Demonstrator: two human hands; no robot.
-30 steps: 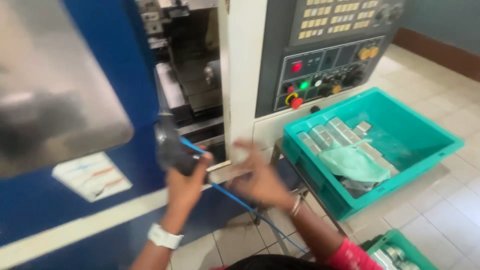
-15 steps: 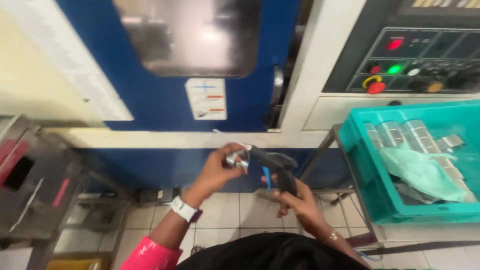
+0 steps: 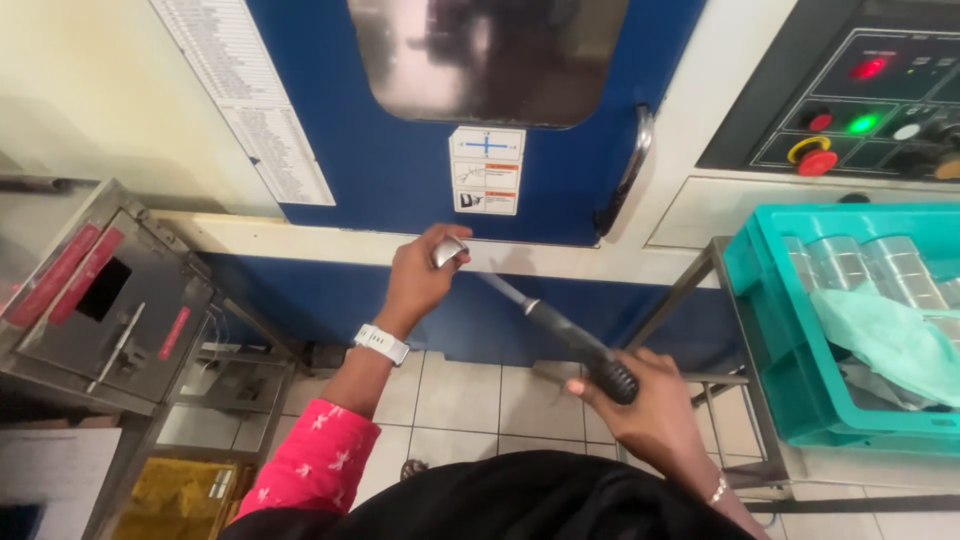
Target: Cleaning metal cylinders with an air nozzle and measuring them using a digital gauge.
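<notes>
A small shiny metal cylinder (image 3: 449, 250) is pinched between the fingertips of the left hand (image 3: 420, 275), which is raised toward the pale ledge of the machine front, a white wristwatch (image 3: 381, 343) and a pink patterned sleeve (image 3: 315, 468) being seen behind it. The right hand (image 3: 650, 405) is clenched around the ribbed black grip of an air blow gun (image 3: 560, 335), whose thin metal nozzle is pointed up and to the left, its tip ending just beside the cylinder, almost touching it. The cylinder is judged to be solid, stiff and rather heavy for its size, with a smooth and possibly oily surface that could slip; it is best taken by its curved side, as is done here, so that the end faces stay exposed. The gun is judged to be light and rigid and is rightly held low on the grip. Farther out, the blue machine door (image 3: 400, 170) with its dark window and curved handle (image 3: 628, 170) is seen at the far side, and a control panel (image 3: 860, 110) with red and green lights is set at the far right. A teal crate (image 3: 790, 390) holding more shiny cylinders and a pale green cloth (image 3: 890, 335) is carried on a metal stand to the right, and a grey metal unit (image 3: 90, 290) stands to the left.
</notes>
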